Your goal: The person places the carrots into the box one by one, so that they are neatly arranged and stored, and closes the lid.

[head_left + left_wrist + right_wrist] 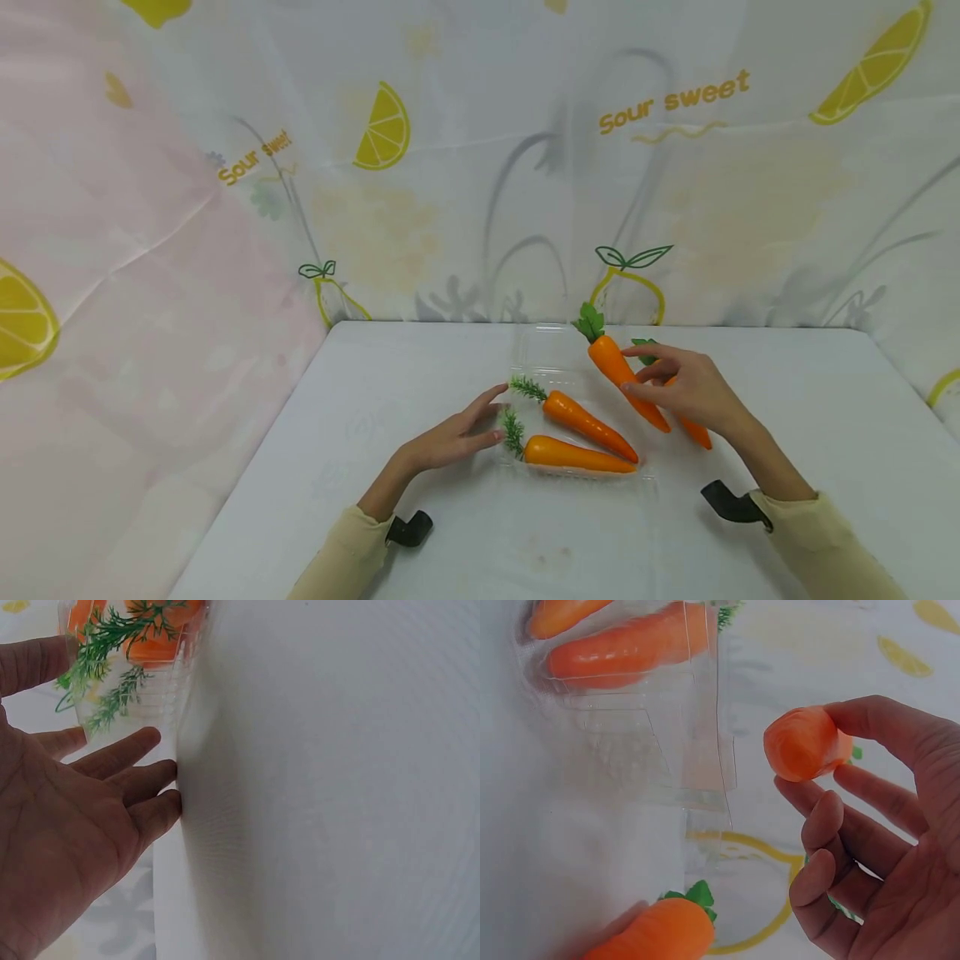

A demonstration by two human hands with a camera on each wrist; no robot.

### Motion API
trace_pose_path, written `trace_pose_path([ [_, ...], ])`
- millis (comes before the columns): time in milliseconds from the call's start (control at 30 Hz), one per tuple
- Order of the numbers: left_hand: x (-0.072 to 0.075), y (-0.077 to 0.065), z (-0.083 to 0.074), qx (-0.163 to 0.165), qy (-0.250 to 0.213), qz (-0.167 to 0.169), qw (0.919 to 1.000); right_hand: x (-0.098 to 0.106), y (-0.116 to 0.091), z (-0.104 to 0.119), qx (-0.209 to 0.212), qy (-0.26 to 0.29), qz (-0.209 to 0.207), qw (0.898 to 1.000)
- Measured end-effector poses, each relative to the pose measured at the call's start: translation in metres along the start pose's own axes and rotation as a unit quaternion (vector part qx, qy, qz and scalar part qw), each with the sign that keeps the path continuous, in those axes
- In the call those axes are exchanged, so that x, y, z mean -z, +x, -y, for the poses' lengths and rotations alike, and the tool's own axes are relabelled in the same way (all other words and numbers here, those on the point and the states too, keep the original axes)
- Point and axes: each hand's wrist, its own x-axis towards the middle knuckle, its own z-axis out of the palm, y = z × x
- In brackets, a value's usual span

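Note:
A clear plastic container (573, 473) lies on the table with two orange carrots in it, the upper carrot (588, 423) and the lower carrot (573, 454), their feathery green tops facing left. My left hand (453, 437) touches the container's left side with extended fingers (154, 780); thumb and fingers stand apart. Between thumb and fingers, my right hand (693, 387) pinches another carrot (609, 360), tilted with its leafy top up over the container's right side. In the right wrist view this carrot (795, 754) points its tip at the camera.
A further leafy-topped carrot (698, 432) lies on the white table (420, 367), right of the container and partly behind my right hand. A clear plastic flap (551, 343) extends at the container's back. Behind the table hangs a lemon-printed cloth (465, 233).

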Motion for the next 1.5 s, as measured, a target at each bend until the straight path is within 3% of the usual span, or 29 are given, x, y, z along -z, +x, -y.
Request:
trace_pose_path([
  [733, -0.001, 0.0, 0.002, 0.006, -0.006, -0.003, 1.0, -0.031, 0.009, 0.001, 0.064, -0.026, 0.036, 0.997],
  [1000, -0.001, 0.0, 0.002, 0.004, -0.009, 0.0, 0.9999, -0.038, 0.008, 0.002, 0.059, -0.03, 0.053, 0.996],
  [1500, 0.0, 0.0, 0.002, -0.006, -0.009, 0.003, 0.9999, -0.047, 0.009, 0.004, 0.086, -0.081, 0.074, 0.99],
])
